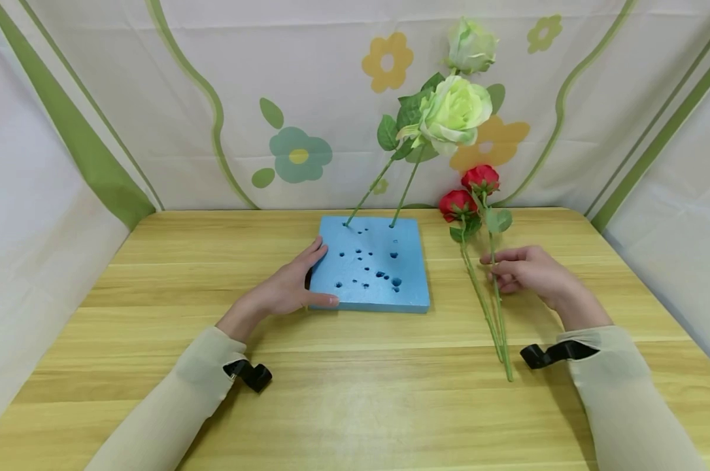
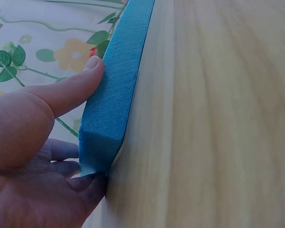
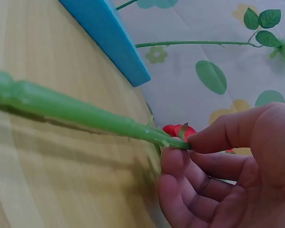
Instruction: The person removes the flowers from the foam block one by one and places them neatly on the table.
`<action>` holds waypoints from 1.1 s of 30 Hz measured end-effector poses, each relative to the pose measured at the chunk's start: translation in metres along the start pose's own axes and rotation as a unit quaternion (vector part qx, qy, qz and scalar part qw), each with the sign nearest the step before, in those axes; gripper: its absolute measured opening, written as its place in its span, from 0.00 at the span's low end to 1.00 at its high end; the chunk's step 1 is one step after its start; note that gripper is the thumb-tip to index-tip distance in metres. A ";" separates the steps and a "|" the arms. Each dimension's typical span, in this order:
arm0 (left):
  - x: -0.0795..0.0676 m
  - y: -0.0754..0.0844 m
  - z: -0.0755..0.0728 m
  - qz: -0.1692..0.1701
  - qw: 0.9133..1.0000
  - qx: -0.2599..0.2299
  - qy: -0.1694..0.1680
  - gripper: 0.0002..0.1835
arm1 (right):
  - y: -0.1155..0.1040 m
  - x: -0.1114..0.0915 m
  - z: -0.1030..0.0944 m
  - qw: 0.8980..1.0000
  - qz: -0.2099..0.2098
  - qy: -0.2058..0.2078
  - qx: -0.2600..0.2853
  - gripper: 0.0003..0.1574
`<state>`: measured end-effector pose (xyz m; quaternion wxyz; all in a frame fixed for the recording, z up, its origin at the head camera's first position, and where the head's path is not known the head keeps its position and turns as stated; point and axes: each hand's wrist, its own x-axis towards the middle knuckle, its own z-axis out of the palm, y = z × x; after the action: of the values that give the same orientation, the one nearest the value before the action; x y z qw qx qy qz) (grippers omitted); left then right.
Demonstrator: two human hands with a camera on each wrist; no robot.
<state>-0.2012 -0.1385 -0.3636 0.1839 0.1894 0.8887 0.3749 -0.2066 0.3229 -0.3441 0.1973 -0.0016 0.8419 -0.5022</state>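
Observation:
A blue foam block [image 1: 367,294], pitted with several holes, lies flat on the table. My left hand [image 1: 287,281] holds its near left corner, thumb along the front side and fingers at the left side; in the left wrist view the thumb [image 2: 80,85] presses the block's side. Two pale green roses [image 1: 455,111] stand in the block's far holes, leaning right. To the right, my right hand [image 1: 534,275] pinches the green stem [image 3: 99,118] of a red rose [image 1: 480,180] between thumb and forefinger. A second red rose [image 1: 456,205] lies just left of it, stems close together.
The wood-grain table [image 1: 331,392] ends at the back against a white curtain [image 1: 214,39] printed with flowers and green lines. The tall green roses rise in front of that curtain. Each sleeve has a black strap [image 1: 557,353] at the wrist.

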 end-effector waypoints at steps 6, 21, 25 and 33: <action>-0.001 0.001 0.000 -0.002 1.000 -0.001 0.001 0.61 | 0.004 0.004 0.001 1.000 0.016 -0.012 -0.018 0.30; -0.001 0.000 -0.001 0.007 1.000 -0.003 0.004 0.61 | 0.007 0.008 0.001 0.999 0.024 0.022 -0.042 0.34; 0.000 0.001 -0.001 0.004 1.000 -0.002 0.002 0.61 | 0.007 0.008 0.001 0.997 0.030 0.040 -0.055 0.37; -0.001 0.000 0.000 0.004 1.000 0.000 0.003 0.61 | 0.005 0.006 -0.001 0.988 0.043 0.107 -0.103 0.52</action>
<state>-0.2005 -0.1390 -0.3628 0.1801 0.1921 0.8884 0.3761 -0.2114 0.3247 -0.3498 0.1267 0.0681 0.9047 -0.4011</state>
